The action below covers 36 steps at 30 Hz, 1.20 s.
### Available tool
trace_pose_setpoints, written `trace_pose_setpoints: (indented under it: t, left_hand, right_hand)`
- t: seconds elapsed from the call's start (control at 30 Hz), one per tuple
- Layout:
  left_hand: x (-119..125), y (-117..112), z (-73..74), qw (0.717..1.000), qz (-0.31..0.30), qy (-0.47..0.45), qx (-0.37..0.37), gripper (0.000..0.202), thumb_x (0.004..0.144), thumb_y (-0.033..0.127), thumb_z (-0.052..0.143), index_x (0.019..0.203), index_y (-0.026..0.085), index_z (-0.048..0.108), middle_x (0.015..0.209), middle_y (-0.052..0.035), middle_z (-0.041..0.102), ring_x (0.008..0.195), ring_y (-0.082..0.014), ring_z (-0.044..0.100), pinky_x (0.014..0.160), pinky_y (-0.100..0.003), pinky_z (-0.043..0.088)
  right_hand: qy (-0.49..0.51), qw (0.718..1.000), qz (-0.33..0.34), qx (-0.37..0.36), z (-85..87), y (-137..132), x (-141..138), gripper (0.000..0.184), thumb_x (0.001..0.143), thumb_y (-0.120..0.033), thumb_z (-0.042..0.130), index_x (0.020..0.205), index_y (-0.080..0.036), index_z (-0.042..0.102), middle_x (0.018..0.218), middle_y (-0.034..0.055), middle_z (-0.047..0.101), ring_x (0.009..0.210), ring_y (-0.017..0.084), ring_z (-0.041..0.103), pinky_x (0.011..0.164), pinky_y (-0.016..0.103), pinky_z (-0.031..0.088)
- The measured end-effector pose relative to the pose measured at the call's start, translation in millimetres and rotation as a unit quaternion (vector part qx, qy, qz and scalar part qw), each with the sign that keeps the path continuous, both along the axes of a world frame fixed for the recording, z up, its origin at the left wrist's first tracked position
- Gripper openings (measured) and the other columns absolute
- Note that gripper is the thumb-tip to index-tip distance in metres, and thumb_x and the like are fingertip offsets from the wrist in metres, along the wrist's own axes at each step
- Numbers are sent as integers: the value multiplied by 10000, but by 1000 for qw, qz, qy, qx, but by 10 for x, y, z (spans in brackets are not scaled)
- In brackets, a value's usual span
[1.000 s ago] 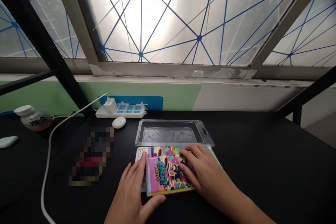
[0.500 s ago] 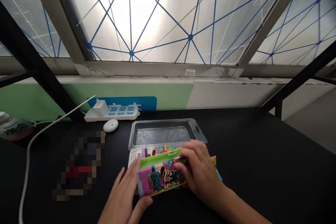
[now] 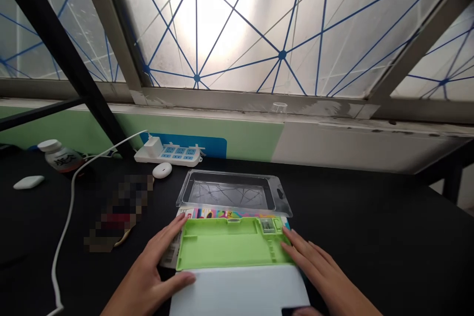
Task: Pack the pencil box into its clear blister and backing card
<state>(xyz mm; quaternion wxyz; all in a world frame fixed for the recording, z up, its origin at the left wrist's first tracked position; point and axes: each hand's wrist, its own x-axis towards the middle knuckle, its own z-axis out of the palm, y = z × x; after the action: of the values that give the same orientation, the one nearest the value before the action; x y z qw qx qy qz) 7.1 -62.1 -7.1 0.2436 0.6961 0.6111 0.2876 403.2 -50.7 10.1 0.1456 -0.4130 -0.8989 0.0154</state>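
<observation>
Here, a lime-green moulded plastic tray [image 3: 229,247] lies flat on the black tabletop [image 3: 370,217], its near edge meeting a flat white panel [image 3: 237,291], just below a clear plastic blister tray [image 3: 231,192]. The left hand [image 3: 148,276] and right hand [image 3: 318,269], fingers spread apart, rest against the green tray's opposite side edges, clamping nothing.
</observation>
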Motion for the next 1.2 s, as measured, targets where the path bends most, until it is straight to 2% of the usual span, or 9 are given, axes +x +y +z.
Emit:
trace_pose_setpoints:
  t: [0.13, 0.23, 0.33, 0.5, 0.73, 0.83, 0.97, 1.07, 1.2]
  left_hand:
    - [13, -6, 11, 999, 24, -48, 7, 605, 931, 613, 531, 1445, 294, 542, 1463, -66, 571, 1336, -322, 542, 1085, -462, 458]
    - [-13, -32, 6, 995, 21, -100, -4, 674, 976, 691, 283, 1438, 283, 553, 1469, -67, 564, 1357, -326, 517, 1112, -488, 419]
    - [-36, -43, 5, 991, 19, -131, -16, 753, 967, 718, 196, 1465, 256, 520, 1491, -85, 538, 1368, -333, 503, 1127, -496, 403]
    - [-53, -1, -48, 995, -12, -102, 20, 791, 936, 766, 241, 1516, 263, 431, 1503, -101, 524, 1378, -335, 491, 1121, -496, 418]
    - [35, -50, 48, 994, 3, -18, 107, 633, 953, 506, 558, 1526, 333, 353, 1490, -43, 546, 1328, -280, 556, 1059, -395, 506]
    - [142, 124, 286, 989, 13, 9, 144, 631, 951, 503, 557, 1520, 321, 357, 1535, -63, 484, 1366, -300, 512, 1101, -449, 462]
    - [306, 627, 554, 979, -13, 82, 187, 626, 954, 530, 533, 1491, 230, 417, 1522, -121, 491, 1456, -345, 368, 1149, -534, 367]
    - [365, 937, 507, 975, -6, 119, 190, 622, 973, 506, 494, 1491, 168, 428, 1526, -161, 478, 1466, -352, 342, 1154, -557, 333]
    - [324, 1028, 263, 977, 0, 189, 100, 628, 1003, 513, 407, 1509, 142, 423, 1557, -181, 428, 1493, -388, 264, 1132, -623, 310]
  right_hand:
    - [94, 995, 0, -12, -102, -1, 59, 716, 896, -346, 661, 1540, -367, 347, 1507, 54, 504, 1273, 340, 585, 1008, 496, 559]
    - [161, 985, -66, -3, -74, -34, 54, 458, 958, -311, 562, 1408, -380, 512, 1316, 9, 687, 1228, 311, 625, 947, 445, 605]
    - [185, 974, -131, -25, -59, -35, 29, 426, 950, -362, 588, 1373, -339, 545, 1334, 22, 678, 1205, 291, 648, 890, 370, 633]
    - [174, 972, -153, -47, -136, -33, -111, 528, 945, -377, 606, 1444, -257, 481, 1356, 88, 661, 1171, 274, 673, 932, 389, 612]
    - [179, 974, -100, 100, -90, -143, -296, 419, 958, -307, 604, 1370, -255, 554, 1239, 76, 727, 1150, 298, 683, 997, 487, 574]
    - [191, 969, -119, 107, 129, 3, -281, 418, 958, -306, 605, 1372, -272, 562, 1283, 77, 702, 1152, 293, 680, 992, 485, 575]
    - [193, 968, -142, 71, 364, 457, -287, 389, 954, -344, 603, 1331, -252, 594, 1258, 92, 707, 1126, 284, 687, 933, 457, 599]
    - [151, 978, -129, 61, 314, 771, -347, 376, 954, -335, 591, 1312, -222, 617, 1209, 120, 728, 1108, 299, 693, 941, 498, 581]
    - [95, 989, -94, 62, 113, 896, -449, 358, 983, -305, 545, 1318, -206, 627, 1333, 145, 666, 1282, 319, 585, 1073, 587, 452]
